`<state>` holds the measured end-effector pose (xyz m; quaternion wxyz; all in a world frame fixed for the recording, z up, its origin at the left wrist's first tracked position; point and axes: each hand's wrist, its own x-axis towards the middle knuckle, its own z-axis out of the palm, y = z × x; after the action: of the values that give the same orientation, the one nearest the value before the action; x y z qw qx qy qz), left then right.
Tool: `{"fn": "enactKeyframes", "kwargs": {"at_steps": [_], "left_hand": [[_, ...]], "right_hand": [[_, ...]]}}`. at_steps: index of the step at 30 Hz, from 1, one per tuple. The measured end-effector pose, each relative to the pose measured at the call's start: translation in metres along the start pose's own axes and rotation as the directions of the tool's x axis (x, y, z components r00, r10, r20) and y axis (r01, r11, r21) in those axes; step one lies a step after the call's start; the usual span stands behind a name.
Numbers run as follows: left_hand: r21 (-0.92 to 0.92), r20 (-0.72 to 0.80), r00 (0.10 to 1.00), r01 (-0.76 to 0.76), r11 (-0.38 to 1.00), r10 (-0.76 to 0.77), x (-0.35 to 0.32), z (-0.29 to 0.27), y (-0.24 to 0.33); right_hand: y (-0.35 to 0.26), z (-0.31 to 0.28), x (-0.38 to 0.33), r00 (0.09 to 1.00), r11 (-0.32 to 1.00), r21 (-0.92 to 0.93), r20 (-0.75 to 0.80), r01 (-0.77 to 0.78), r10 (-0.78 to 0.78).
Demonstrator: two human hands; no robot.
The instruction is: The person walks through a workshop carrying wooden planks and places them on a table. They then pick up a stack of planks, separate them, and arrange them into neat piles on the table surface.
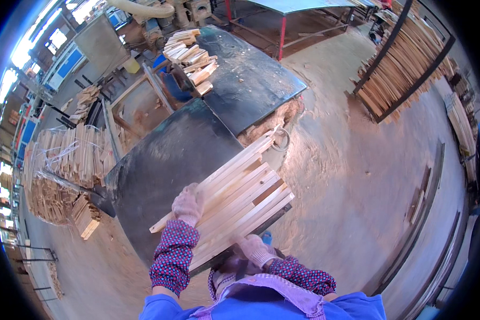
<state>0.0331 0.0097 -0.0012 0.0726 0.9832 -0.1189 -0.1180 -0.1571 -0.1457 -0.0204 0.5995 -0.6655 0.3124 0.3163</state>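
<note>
Several pale wooden strips (234,197) lie side by side on a black-topped table (165,154), slanting from near left to far right with uneven ends. One strip shows a darker brown patch. My gloved left hand (188,204) is closed over the outer left strip. At the near right side, my gloved right hand (255,249) grips the outermost strip by the table edge; its fingertips are slightly blurred. A metal ring (281,140) is just past the far end of the longest strip.
On a second black panel (250,74) is a heap of short wood pieces (189,56). Strapped wood stacks (64,165) stand at left. A metal rack of strips (402,64) is at far right. Sawdust (274,120) gathers by the table; long metal bars (421,213) lie on the floor.
</note>
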Motion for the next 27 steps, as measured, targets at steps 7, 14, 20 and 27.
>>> {"fn": "enactKeyframes", "kwargs": {"at_steps": [7, 14, 20, 27], "left_hand": [[-0.022, 0.0, 1.0, 0.012, 1.0, -0.012, 0.064, -0.029, -0.024], [-0.023, -0.032, 0.998, 0.05, 0.998, -0.051, 0.154, -0.051, -0.065], [-0.073, -0.048, 0.998, 0.044, 0.996, -0.048, 0.228, -0.071, -0.103], [-0.093, -0.058, 0.997, 0.042, 0.995, -0.047, 0.304, -0.104, -0.129]], "right_hand": [[-0.068, 0.008, 0.032, 0.988, 0.989, 0.001, -0.06, 0.146, -0.146], [-0.157, 0.023, 0.079, 0.999, 0.993, 0.108, -0.04, 0.037, -0.033], [-0.216, 0.042, 0.137, 0.993, 0.966, 0.231, -0.046, 0.113, -0.106], [-0.276, 0.057, 0.207, 0.989, 0.95, 0.276, -0.014, 0.147, -0.148]]}}
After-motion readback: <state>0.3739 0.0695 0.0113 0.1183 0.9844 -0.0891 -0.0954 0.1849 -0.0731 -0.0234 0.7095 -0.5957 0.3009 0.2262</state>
